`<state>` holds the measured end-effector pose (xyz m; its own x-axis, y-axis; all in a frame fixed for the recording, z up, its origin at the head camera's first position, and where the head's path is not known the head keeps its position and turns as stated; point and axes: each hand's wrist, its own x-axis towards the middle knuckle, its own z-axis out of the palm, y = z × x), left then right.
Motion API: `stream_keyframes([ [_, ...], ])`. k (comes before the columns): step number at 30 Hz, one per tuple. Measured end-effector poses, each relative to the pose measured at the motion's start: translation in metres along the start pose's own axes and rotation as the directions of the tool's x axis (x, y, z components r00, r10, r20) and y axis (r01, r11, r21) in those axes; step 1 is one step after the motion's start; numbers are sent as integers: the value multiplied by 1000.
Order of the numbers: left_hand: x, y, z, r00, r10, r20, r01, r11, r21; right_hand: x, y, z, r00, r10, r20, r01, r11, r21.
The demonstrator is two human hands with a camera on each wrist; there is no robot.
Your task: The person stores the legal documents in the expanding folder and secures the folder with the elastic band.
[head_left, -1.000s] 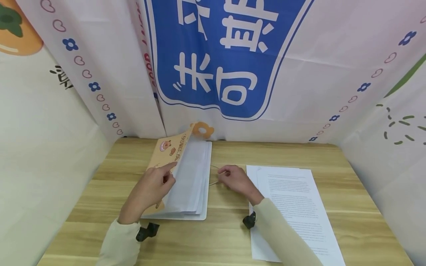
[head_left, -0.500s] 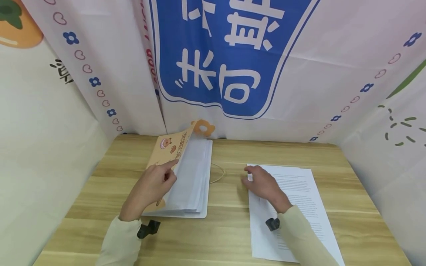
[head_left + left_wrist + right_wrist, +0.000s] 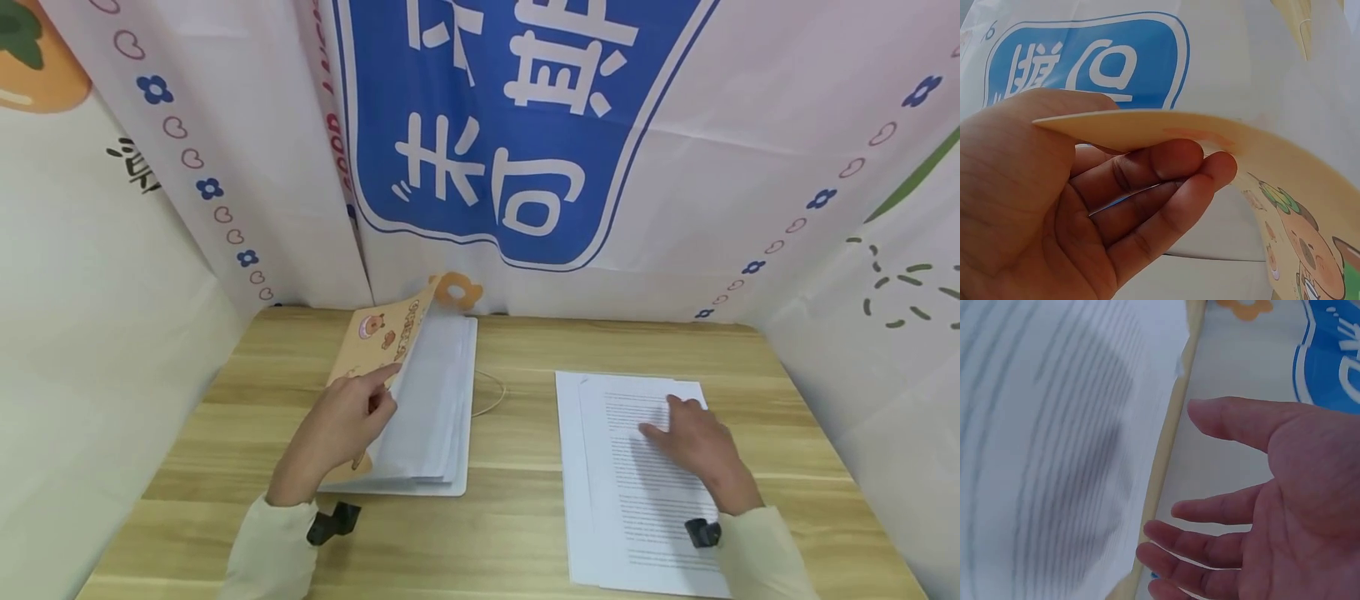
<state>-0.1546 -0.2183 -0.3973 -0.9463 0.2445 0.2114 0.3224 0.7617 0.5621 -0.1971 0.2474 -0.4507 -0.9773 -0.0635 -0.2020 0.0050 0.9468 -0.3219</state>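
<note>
A file folder (image 3: 431, 417) with clear pockets lies on the left half of the table, its tan cartoon cover (image 3: 356, 350) raised at a slant. My left hand (image 3: 333, 433) holds that cover near its free edge; in the left wrist view the cover (image 3: 1310, 156) passes between the thumb side and the curled fingers. A thin elastic loop (image 3: 504, 392) sticks out from the folder's right edge. On the right lies a stack of printed sheets (image 3: 600, 500). Above it hovers my right hand (image 3: 697, 446), fingers spread and holding nothing, as the right wrist view also shows.
The wooden table (image 3: 517, 533) has bare wood between the folder and the sheets. A patterned white cloth (image 3: 675, 208) with a blue panel hangs behind the table and along both sides. Black wrist cameras (image 3: 333, 523) sit at the cuffs.
My right hand has let go of the elastic loop and moved right, over the printed sheets. My left hand still holds the raised cover in the same place.
</note>
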Motion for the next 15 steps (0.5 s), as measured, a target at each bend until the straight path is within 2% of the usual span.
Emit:
stream_keyframes([
  [3, 0, 0, 1, 1000, 1, -4, -1, 1000, 2, -7, 21, -4, 999, 40, 11, -40, 999, -10],
  [7, -2, 0, 3, 1000, -13, -3, 13, 1000, 0, -14, 41, -5, 991, 93, 99, -94, 996, 7],
  [10, -2, 1, 3, 1000, -22, -4, 22, 1000, 3, -20, 48, -2, 980, 108, 166, -116, 992, 42],
  [15, -1, 2, 3, 1000, -14, -16, 14, 1000, 28, -24, 51, 5, 978, 100, 181, -110, 993, 45],
])
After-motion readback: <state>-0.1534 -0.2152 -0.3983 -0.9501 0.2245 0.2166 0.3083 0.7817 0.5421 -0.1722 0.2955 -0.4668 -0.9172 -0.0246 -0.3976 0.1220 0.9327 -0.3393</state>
